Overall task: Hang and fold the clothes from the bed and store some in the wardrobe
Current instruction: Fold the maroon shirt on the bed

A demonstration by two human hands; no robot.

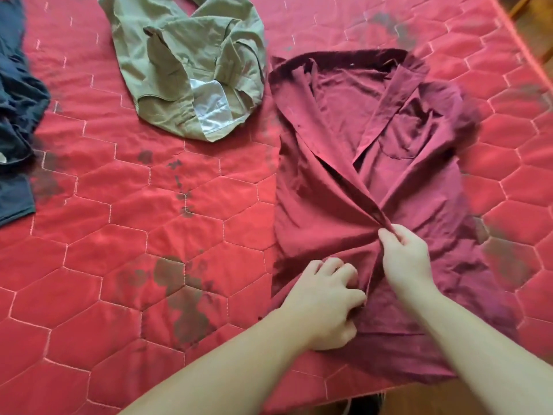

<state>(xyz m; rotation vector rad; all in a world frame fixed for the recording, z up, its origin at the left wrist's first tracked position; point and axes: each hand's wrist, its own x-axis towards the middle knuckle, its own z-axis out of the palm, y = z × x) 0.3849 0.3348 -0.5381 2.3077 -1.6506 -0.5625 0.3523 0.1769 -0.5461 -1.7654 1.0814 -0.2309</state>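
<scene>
A maroon button shirt [344,181] lies spread on the red quilted bed [149,205], collar at the far end and a chest pocket on its right side. My right hand [404,253] pinches the shirt's front placket edge near the middle and pulls it taut. My left hand [326,298] grips the fabric of the lower left front panel with curled fingers. Crumpled olive-green trousers [185,64] with a white pocket lining showing lie further back. A dark navy garment [18,109] lies at the left edge.
The red bedcover has dark stains in several places. Its near edge runs along the bottom right, just below the shirt hem. A strip of wooden floor [532,22] shows past the bed's far right corner.
</scene>
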